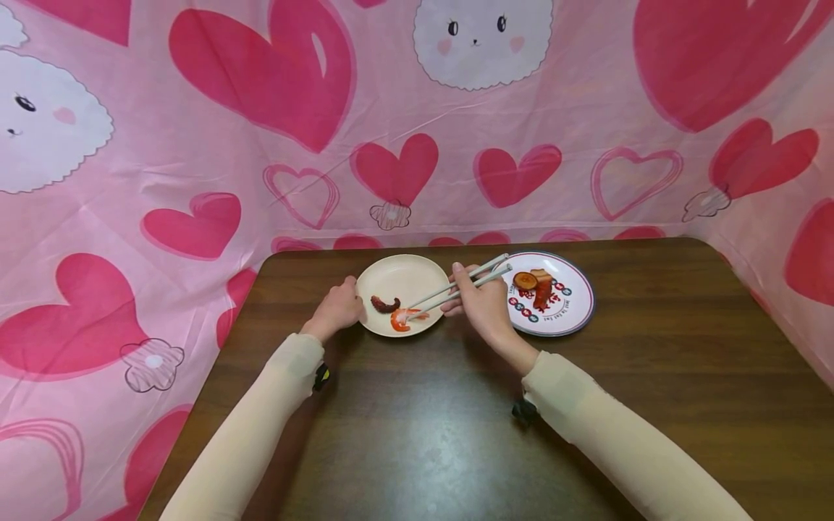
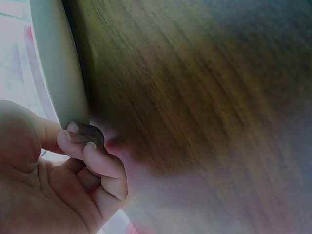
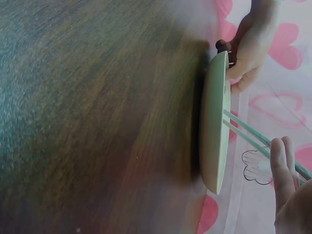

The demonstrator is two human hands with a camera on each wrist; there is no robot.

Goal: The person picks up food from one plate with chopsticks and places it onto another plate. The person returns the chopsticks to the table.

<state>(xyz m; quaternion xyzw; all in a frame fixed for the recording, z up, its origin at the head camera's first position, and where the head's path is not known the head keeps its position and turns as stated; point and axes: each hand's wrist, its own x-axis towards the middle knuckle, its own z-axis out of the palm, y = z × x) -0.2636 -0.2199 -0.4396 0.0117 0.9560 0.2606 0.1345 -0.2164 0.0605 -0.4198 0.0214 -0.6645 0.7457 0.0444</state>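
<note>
Left hand pinches rim of cream plate, thumb against curled fingers, likely steadying it; dark tentacle piece on plate, just beside shrimp, could crowd tips; shrimp near front rim, chopsticks meeting it, pinch unclear; right hand grasps chopsticks well back, likely for reach, hiding edge of blue-rimmed plate bearing round browned slice, reddish food piece

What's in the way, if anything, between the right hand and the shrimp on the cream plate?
Nothing visible. The chopsticks in the right hand slope over the cream plate, their tips at the shrimp. The dark curled piece lies left of the shrimp, away from that hand, so not between them.
</note>
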